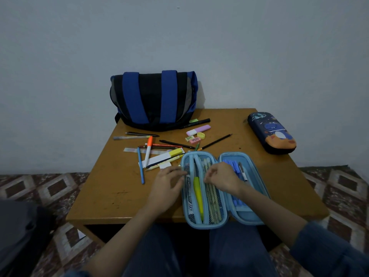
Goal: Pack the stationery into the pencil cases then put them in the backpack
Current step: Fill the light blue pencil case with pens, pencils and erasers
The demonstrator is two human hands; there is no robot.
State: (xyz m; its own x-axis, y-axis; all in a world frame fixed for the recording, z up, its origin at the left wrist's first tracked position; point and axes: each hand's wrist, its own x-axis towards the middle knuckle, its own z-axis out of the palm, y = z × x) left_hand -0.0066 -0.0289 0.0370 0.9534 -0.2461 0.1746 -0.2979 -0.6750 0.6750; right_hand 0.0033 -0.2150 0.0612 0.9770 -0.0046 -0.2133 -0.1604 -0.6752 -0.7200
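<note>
Head camera, looking down at a small brown wooden desk (119,186) set against a pale wall, with a floor of diamond pattern around it.

A light-blue pencil case (251,208) lies unzipped and spread flat at the near edge of the desk, partly overhanging it. Its left half has mesh pockets that hold a yellow highlighter (198,194) and a bundle of pale pencils (213,204). Its right half holds a row of blue pens (232,165).

The left hand (165,186) sits at the case's left rim, fingers bent onto the edge of the mesh pocket and holding it. The right hand (222,179) hovers over the middle of the case, fingers curled, thumb and forefinger tips drawn together above the pencils. Whether they pinch a pencil, the mesh or nothing cannot be told.

Loose stationery lies scattered on the desk beyond the case: a blue pen (141,166), a white marker with an orange cap (148,150), a pink highlighter (198,130), a yellow sharpener (201,135), a pink eraser (194,140) and a black pencil (216,141).

A blue and black backpack (153,98) stands at the far edge of the desk against the wall. A second, dark-blue pencil case (272,132) with a cartoon print lies closed at the far right of the desk, well apart from the open one.
</note>
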